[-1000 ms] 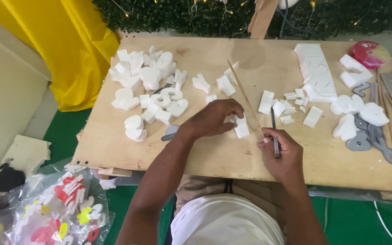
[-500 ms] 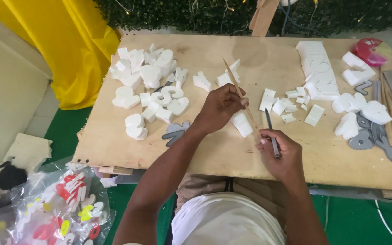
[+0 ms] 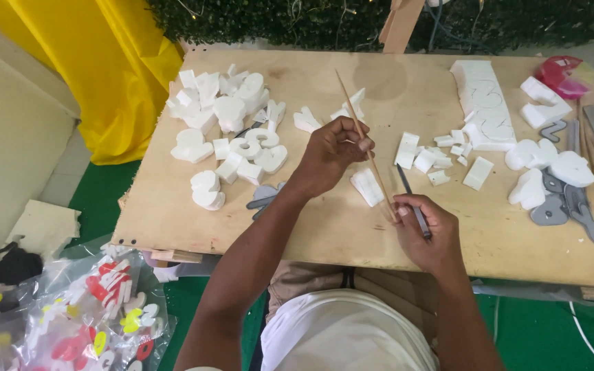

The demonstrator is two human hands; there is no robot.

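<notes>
at the middle of the frame, over a plywood bench [image 3: 324,233], the left hand [image 3: 331,154] is curled shut around the upper part of one thin wooden stick [image 3: 364,141], which slants from upper left to lower right; the right hand [image 3: 427,230] pinches the stick's lower end with its fingertips and is also closed around one dark pen-like tool [image 3: 414,206] that points up and to the left. just below the left hand, between the two hands, one white foam block [image 3: 366,187] lies flat on the bench, touching neither hand as far as can be told. in the upper left of the frame a heap of white foam cut-outs [image 3: 225,117] is too crowded to count. to the right of the stick lies a scatter of small white foam scraps [image 3: 441,154], roughly nine. in the upper right one long white foam slab [image 3: 482,103] shows cut-out outlines, and beside it one pink and yellow round thing [image 3: 564,74]. at the right edge several grey flat shapes [image 3: 562,203] lie partly under white foam pieces. in the lower left, off the bench, one clear plastic bag [image 3: 84,316] holds red, yellow and white pieces. one yellow cloth [image 3: 111,69] hangs at the upper left
</notes>
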